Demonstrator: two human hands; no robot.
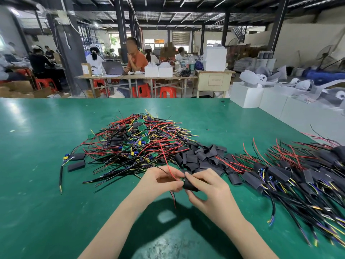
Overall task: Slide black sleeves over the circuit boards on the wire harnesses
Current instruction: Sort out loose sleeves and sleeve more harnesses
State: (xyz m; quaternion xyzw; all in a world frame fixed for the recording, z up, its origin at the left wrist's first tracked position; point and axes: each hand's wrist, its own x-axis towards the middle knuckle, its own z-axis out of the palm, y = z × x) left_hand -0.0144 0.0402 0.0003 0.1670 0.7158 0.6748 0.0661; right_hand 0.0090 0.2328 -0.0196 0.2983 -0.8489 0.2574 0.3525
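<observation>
Two hands are meeting just above the green table (pixel 46 165), near its front edge. The right hand (pixel 207 189) is pinching a black sleeve (pixel 189 186) between thumb and fingers. The left hand (pixel 162 179) is pinching red and black wires (pixel 168 165) right at the sleeve's opening. A pile of bare wire harnesses (pixel 138 139) is lying behind the hands, loose black sleeves (pixel 201 157) are lying beside it, and sleeved harnesses (pixel 291 176) are lying to the right.

Green bench (pixel 56 202), red stools (pixel 168 92), dark steel ceiling (pixel 186 8).
</observation>
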